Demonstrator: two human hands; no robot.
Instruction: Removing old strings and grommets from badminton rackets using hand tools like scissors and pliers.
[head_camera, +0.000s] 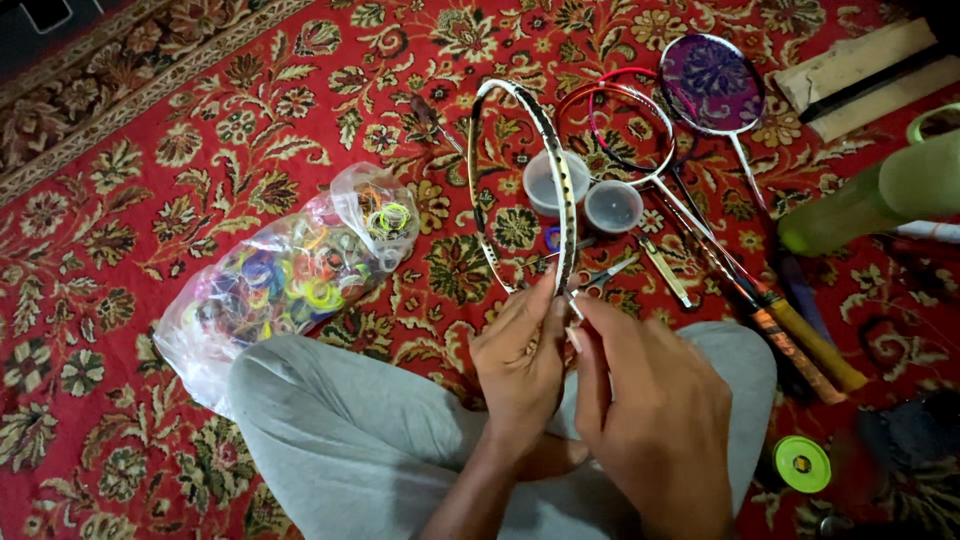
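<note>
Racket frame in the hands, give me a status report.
Left hand grips the unstrung racket frame at its lower rim. Right hand pinches a small pale piece against it. Scissors lie just beyond.

A clear bag of coloured string coils is lying on the red patterned carpet; two small plastic cups, scissors, spare rackets and what seems a green bottle are resting nearby

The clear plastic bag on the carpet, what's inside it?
The clear plastic bag holds a heap of small coloured rings in yellow, green, purple and orange. Its lower end is hidden behind the grey-trousered knee, so nothing there can be seen.
</note>
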